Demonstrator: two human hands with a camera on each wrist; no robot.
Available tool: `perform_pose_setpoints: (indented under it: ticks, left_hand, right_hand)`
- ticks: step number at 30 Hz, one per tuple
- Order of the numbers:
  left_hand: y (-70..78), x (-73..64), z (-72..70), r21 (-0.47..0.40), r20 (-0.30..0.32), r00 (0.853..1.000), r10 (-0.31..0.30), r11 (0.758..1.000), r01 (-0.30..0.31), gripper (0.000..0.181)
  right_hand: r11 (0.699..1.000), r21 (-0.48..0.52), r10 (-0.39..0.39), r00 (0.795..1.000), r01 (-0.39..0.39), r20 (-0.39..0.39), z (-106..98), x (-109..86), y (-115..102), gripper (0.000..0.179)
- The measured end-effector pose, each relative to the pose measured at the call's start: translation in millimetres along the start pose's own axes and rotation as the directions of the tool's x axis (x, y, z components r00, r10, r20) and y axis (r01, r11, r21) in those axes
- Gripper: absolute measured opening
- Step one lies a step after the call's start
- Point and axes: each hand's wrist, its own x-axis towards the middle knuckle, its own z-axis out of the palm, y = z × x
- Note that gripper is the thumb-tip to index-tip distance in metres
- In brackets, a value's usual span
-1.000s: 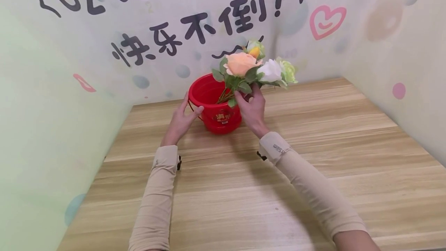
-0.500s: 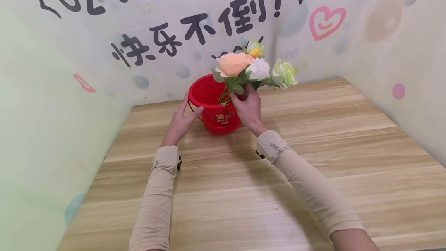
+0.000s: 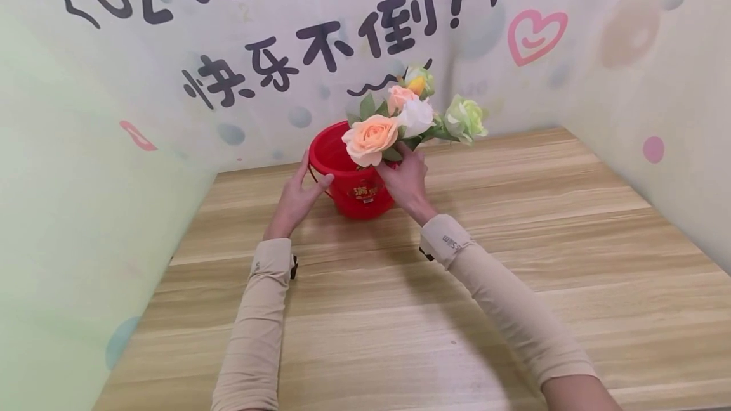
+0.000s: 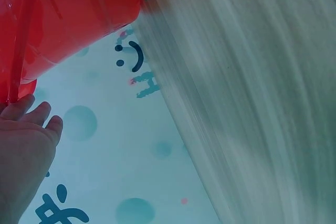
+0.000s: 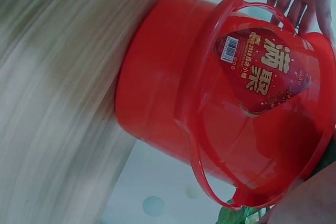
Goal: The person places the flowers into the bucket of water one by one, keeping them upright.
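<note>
A red plastic bucket (image 3: 365,207) stands upright on the wooden table. At its left side my left hand (image 3: 294,202) touches the rim with extended fingers, thumb towards the front; in the left wrist view the fingertips (image 4: 39,114) lie by the bucket's handle (image 4: 23,40). Over the right rim, my right hand (image 3: 407,182) grips a bunch of roses by the stems, which are largely hidden. The bunch includes a large peach rose (image 3: 372,139) leaning over the bucket's mouth, a smaller pink one (image 3: 401,99), a white rose (image 3: 417,117) and a pale green rose (image 3: 465,119).
The wooden table (image 3: 514,233) meets a printed wall (image 3: 263,138) close behind the bucket, with further walls to left and right. A gold-lettered label (image 5: 262,72) covers part of the bucket's front.
The large peach rose has tipped down and left, uncovering the smaller pink rose. The white rose and my right hand have shifted slightly left. My left hand and the bucket stay put.
</note>
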Motion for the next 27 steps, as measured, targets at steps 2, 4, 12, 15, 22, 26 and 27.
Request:
perform_pose_setpoints:
  ticks: [2, 4, 12, 15, 22, 26, 27]
  left_hand:
    - [-0.4, 0.3, 0.1, 0.002, 0.0, 1.0, 0.003, 1.0, -0.003, 0.098]
    - [-1.0, 0.3, 0.2, 0.001, 0.0, 1.0, 0.008, 1.0, -0.008, 0.096]
    - [0.1, 0.2, 0.1, 0.009, -0.001, 1.0, 0.011, 1.0, -0.011, 0.094]
    - [-0.2, 0.0, 0.0, 0.011, -0.004, 1.0, 0.021, 1.0, -0.021, 0.093]
    - [0.5, -0.6, -0.1, 0.009, -0.007, 1.0, 0.027, 1.0, -0.027, 0.092]
    - [0.0, 0.0, 0.3, 0.009, -0.003, 1.0, 0.025, 1.0, -0.025, 0.091]
    - [-0.3, 0.2, 0.4, 0.009, -0.002, 1.0, 0.025, 1.0, -0.025, 0.091]
  right_hand:
    - [1.0, 0.013, 0.008, 1.0, -0.008, 0.004, -1, -1.7, 1, 0.041]
    - [1.0, 0.018, 0.0, 1.0, 0.0, 0.003, -1, -2.9, 1, 0.04]
    - [0.999, 0.034, -0.033, 0.999, 0.034, -0.035, -4, -5.5, 3, 0.041]
    - [0.997, 0.04, -0.071, 0.996, 0.073, -0.061, -5, -6.4, 3, 0.04]
    - [0.983, -0.015, -0.186, 0.979, 0.185, -0.079, -8, -5.1, 8, 0.038]
    - [0.959, 0.056, -0.272, 0.958, 0.277, -0.09, -7, 0.3, 12, 0.035]
    - [0.947, 0.102, -0.295, 0.951, 0.304, -0.096, -7, 2.2, 13, 0.034]
